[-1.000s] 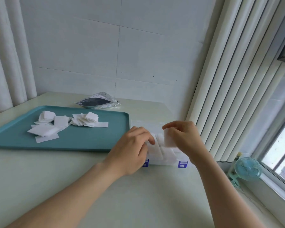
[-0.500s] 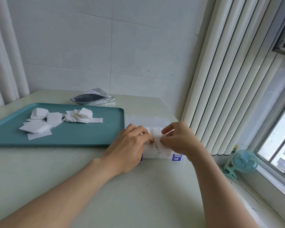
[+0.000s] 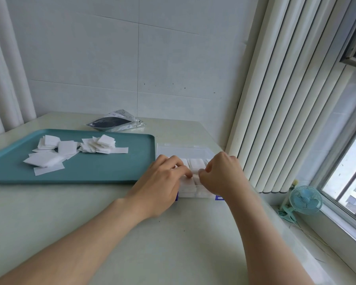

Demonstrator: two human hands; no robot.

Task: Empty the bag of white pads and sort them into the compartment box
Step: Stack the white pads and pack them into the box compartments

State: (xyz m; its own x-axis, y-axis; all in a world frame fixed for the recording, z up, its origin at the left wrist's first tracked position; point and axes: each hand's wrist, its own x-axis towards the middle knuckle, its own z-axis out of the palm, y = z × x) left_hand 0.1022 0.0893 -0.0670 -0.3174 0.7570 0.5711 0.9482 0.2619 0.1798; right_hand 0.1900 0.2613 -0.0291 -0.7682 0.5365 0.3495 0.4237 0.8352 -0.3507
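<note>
**Pad brought down into the box, both hands now on it**

A second ago the right hand (image 3: pixel 224 175) held a white pad (image 3: pixel 196 172) pinched up above the compartment box (image 3: pixel 193 194). Now it has dropped onto the box at the right end of the table (image 3: pixel 173 243), thumb and forefinger narrow and apparently still nipping the pad's edge. The left hand (image 3: pixel 162 182) has stayed on the box, fingers bent with the tips on the pads already inside; I cannot tell whether it grips any. By my reading one more pad is being seated. Many loose pads (image 3: pixel 49 159) still lie on the teal tray (image 3: pixel 111 171) to the left, so sorting is far from done. The bag (image 3: pixel 115 122) lies beyond the tray and looks emptied.
</note>
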